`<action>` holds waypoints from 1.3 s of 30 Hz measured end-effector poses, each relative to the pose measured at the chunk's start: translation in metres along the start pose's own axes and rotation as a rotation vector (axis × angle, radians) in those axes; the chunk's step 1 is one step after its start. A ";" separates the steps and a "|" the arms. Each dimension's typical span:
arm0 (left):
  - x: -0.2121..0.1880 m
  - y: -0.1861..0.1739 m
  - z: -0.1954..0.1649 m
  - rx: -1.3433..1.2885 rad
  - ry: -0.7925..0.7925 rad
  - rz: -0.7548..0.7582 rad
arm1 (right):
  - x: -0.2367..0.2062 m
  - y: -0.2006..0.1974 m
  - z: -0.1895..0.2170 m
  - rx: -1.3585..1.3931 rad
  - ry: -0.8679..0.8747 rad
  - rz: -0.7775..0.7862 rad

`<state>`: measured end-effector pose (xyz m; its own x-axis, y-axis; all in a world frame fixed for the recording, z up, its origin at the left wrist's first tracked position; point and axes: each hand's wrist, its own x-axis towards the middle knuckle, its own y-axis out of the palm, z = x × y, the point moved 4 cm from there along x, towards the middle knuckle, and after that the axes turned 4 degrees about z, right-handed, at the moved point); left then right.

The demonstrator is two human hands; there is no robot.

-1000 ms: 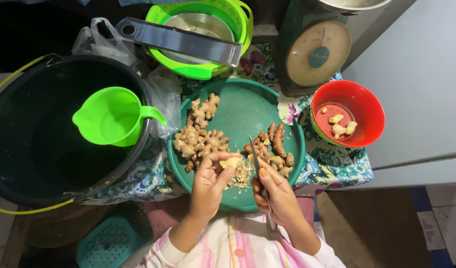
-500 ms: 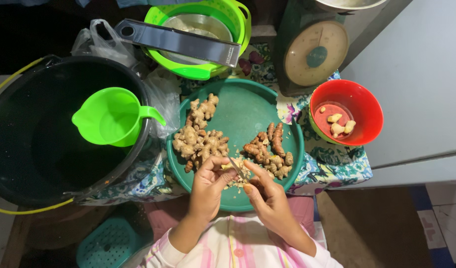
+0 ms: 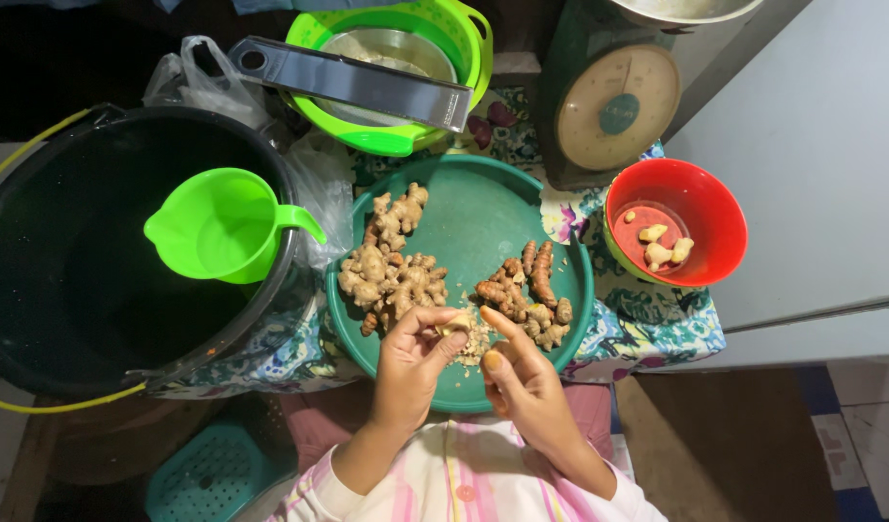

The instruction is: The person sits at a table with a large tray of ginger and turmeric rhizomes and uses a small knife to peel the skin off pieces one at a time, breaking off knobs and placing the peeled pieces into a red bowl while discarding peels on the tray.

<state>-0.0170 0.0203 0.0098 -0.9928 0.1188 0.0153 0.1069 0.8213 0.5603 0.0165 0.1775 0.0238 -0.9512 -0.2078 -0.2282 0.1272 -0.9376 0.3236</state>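
My left hand (image 3: pixel 412 365) pinches a small pale piece of ginger (image 3: pixel 452 324) over the near edge of a round green tray (image 3: pixel 473 208). My right hand (image 3: pixel 524 380) is beside it, index finger stretched toward the piece and the other fingers curled around a small knife whose blade is hidden. A pile of ginger roots (image 3: pixel 391 275) lies on the tray's left. Darker orange-brown roots (image 3: pixel 526 285) lie on its right. Peel scraps (image 3: pixel 476 345) sit between my hands.
A red bowl (image 3: pixel 725 227) with peeled pieces (image 3: pixel 659 246) stands at the right. At the left is a black bucket (image 3: pixel 67 290) with a green jug (image 3: pixel 222 227). A green basin (image 3: pixel 464 39) under a metal slicer (image 3: pixel 352 82) and a kitchen scale (image 3: pixel 613 116) stand behind. A teal stool (image 3: pixel 212 474) is below.
My hands have drawn together near the tray's front edge. The knife blade seen upright a second ago is out of sight, and my right index finger now reaches toward the ginger piece.
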 end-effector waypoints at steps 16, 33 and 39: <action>0.000 -0.002 0.009 0.007 -0.029 -0.025 | 0.008 -0.005 -0.007 -0.066 -0.124 0.006; 0.000 0.004 -0.013 0.218 0.208 0.096 | 0.006 -0.010 -0.015 0.213 0.101 0.127; -0.002 0.006 -0.021 0.384 0.285 0.083 | 0.010 -0.011 -0.017 0.251 0.159 0.129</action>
<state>-0.0157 0.0132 0.0309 -0.9495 0.0792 0.3035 0.1454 0.9685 0.2022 0.0101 0.1813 0.0025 -0.8733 -0.3797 -0.3052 0.1511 -0.8067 0.5713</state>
